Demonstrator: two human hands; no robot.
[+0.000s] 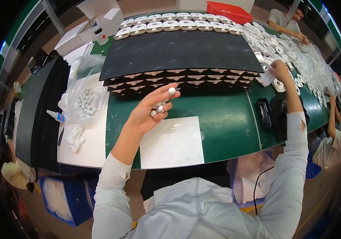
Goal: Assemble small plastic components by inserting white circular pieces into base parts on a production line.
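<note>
Several small white balls (160, 108) lie in my left hand (148, 109), its fingers curled around them. One more ball (172, 91) sits up at the fingertips. Below this hand is a white sheet (172, 143) on the green table (226, 119). At the right, my right hand (281, 71) reaches to the edge of a heap of white ring-shaped parts (278, 47). Its fingers are bent together beside a see-through plastic bag (264, 77); what they pinch is too small to make out.
Black boards (178, 51) with white parts between them stand stacked ahead, rows of white parts (154, 26) behind. Left are a bag of white balls (86, 101), a glue bottle (55, 116) and a crumpled cloth (74, 137). A red bin (228, 12) stands far back; co-workers sit right.
</note>
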